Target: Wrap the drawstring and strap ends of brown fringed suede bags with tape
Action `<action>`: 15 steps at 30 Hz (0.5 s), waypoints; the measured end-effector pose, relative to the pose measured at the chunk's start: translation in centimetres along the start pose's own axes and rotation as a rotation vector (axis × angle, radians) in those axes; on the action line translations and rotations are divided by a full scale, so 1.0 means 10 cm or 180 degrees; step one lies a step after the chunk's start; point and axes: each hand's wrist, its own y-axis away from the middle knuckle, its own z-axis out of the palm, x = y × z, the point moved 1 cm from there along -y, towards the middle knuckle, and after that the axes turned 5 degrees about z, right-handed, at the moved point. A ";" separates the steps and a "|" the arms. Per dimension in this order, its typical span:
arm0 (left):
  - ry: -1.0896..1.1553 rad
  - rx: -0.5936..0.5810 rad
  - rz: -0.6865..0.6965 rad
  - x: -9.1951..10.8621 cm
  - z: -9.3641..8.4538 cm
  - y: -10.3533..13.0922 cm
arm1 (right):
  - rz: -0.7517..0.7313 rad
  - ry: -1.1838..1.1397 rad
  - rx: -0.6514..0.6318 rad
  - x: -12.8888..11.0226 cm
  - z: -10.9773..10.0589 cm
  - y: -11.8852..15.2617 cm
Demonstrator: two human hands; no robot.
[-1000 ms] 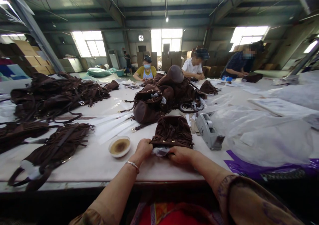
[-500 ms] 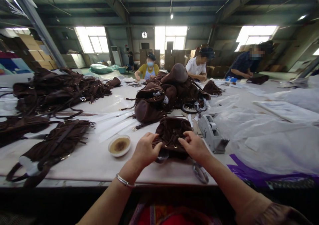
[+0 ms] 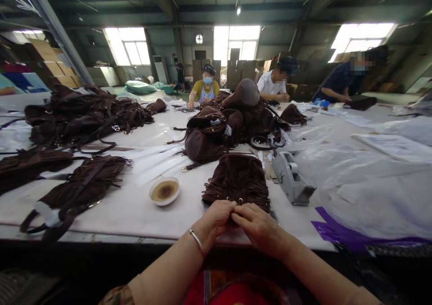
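Observation:
A dark brown fringed drawstring bag (image 3: 236, 179) lies flat on the table in front of me, its eyelet-lined top edge towards me. My left hand (image 3: 216, 219) and my right hand (image 3: 258, 228) meet at the middle of that edge, both closed on it. The fingertips nearly touch, and what lies under the palms is hidden. Left of the bag sits a small white dish (image 3: 164, 191) with brownish contents. To its right stands a grey tape dispenser (image 3: 293, 181).
A heap of brown bags (image 3: 207, 143) rises behind the work spot, with another pile (image 3: 77, 120) at the left. A finished-looking fringed bag (image 3: 91, 181) lies front left. Clear plastic wrap (image 3: 364, 188) and purple plastic (image 3: 340, 228) cover the right side. Several people work across the table.
Both hands have drawn nearer to me and together at the bag's near edge. The bag now lies flatter, with its fringe spread out. The view has shifted slightly.

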 end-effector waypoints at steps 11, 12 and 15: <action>-0.0178 0.0066 0.0130 -0.25 0.04 0.03 | 0.1920 -0.0276 0.0629 0.21 -0.02 0.26; -0.0182 0.0077 0.0145 -0.26 0.04 0.03 | 0.2188 -0.0496 0.0515 0.16 -0.01 0.24; -0.0101 0.0084 0.0148 -0.28 0.04 0.04 | 0.2837 -0.1195 -0.0057 -0.01 0.05 0.18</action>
